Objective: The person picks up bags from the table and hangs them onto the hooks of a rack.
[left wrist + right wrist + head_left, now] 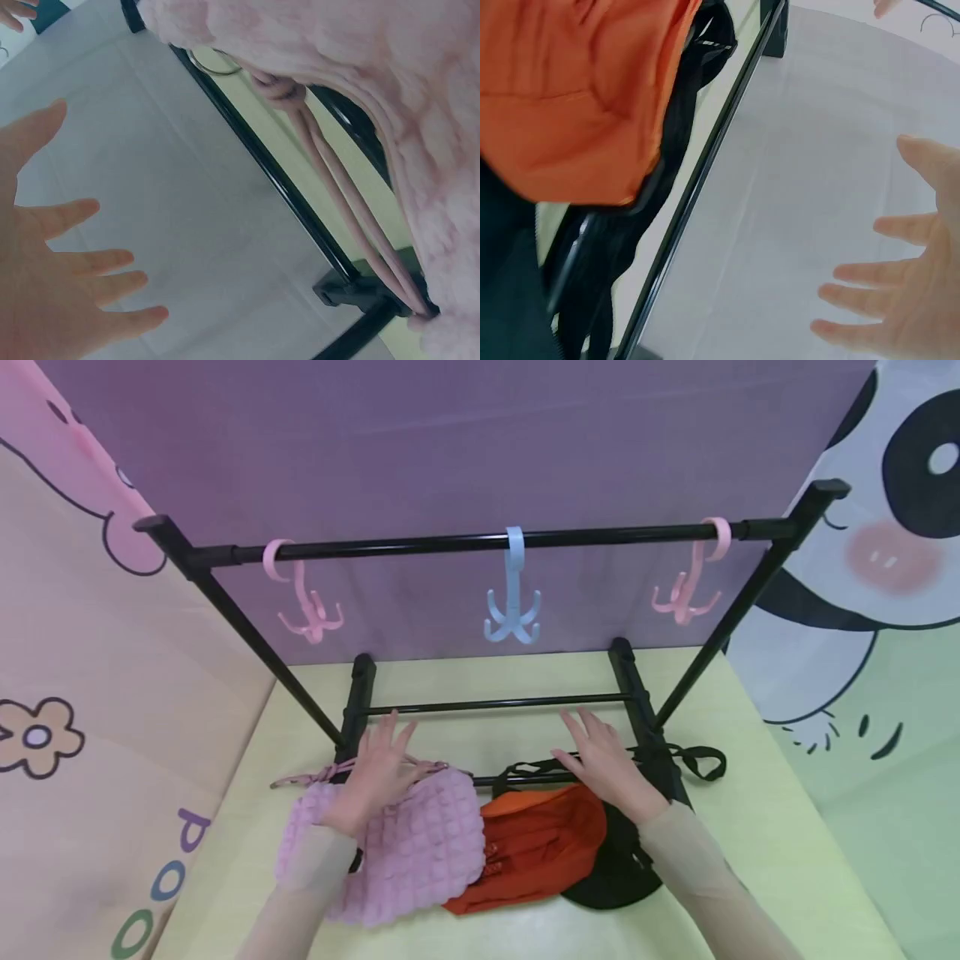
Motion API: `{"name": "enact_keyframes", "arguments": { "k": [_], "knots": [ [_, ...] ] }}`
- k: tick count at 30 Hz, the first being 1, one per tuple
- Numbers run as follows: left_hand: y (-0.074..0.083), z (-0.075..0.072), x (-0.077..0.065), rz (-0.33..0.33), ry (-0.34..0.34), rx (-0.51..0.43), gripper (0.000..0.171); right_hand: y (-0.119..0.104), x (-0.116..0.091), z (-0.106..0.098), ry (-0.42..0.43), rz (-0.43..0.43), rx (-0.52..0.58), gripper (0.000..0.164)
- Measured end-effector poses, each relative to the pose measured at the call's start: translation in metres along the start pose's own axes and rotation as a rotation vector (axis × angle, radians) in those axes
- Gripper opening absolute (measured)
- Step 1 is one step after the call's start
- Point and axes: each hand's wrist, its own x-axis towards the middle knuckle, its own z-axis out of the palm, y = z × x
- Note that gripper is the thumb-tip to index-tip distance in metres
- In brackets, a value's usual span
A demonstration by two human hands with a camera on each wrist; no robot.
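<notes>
My left hand (pixel 378 770) is held with fingers spread over a pink quilted bag (pixel 420 843) with a knotted pink strap (pixel 330 169). The left wrist view shows this hand holding nothing. My right hand (pixel 609 762), also with fingers extended and holding nothing, is above a black zippered bag (pixel 615 864) and its black strap (pixel 701 760). Between the two lies an orange-red cloth bag (pixel 540 843), partly covered by the pink bag and overlapping the black one. Part of the black bag is hidden by the orange one and my right forearm.
Behind the bags stands a black rack (pixel 420 547). On its top bar hang a left pink hook (pixel 311 610), a blue hook (pixel 513 593) and a right pink hook (pixel 686 589). Lower bars (pixel 495 703) cross near the pale tabletop (pixel 780 860). Patterned walls flank it.
</notes>
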Motion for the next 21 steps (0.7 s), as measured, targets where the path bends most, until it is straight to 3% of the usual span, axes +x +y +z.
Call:
{"name": "enact_keyframes", "arguments": {
  "k": [11, 15, 21],
  "knots": [
    [-0.028, -0.005, -0.004, 0.064, 0.009, 0.05, 0.056, -0.03, 0.033, 0.004, -0.081, -0.153, 0.005, 0.049],
    [-0.038, -0.005, -0.005, 0.06, 0.006, 0.049, 0.052, -0.043, 0.044, 0.011, -0.158, -0.172, 0.045, 0.046],
    [-0.053, -0.005, -0.006, 0.082, 0.024, 0.062, 0.042, -0.065, 0.064, 0.027, -0.352, -0.122, 0.15, 0.044]
  ]
}}
